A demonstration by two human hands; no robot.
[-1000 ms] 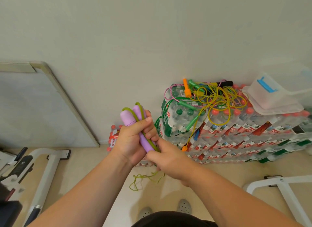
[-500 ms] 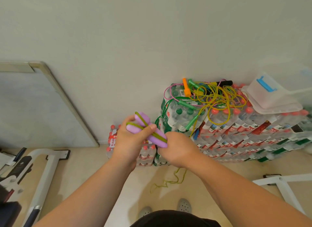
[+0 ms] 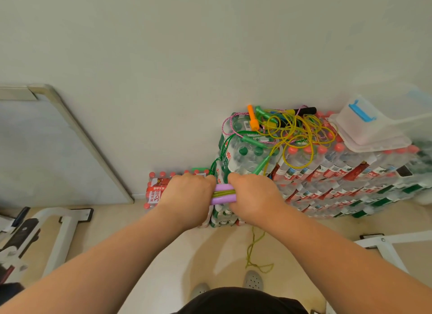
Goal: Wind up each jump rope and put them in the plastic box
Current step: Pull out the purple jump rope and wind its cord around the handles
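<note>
Far to the left of the left hand (image 3: 187,196), a grey board (image 3: 46,150) leans on the wall, with a white metal frame (image 3: 63,232) below it on the floor. Just behind that hand sits a small pack of red-capped bottles (image 3: 156,189). The left hand curls round one end of the purple handles (image 3: 222,199). They lie side by side, their long axis level and running left to right between the two fists, with olive-green cord (image 3: 224,193) laid along them. The right hand (image 3: 254,196) grips the other end. The cord's loose tail drops from under it to the floor, though the fingers hide where it leaves. Beyond and to the right of that hand, stacked bottle packs (image 3: 339,173) carry a tangle of other jump ropes (image 3: 280,131) and, further right, the plastic box (image 3: 369,126).
</note>
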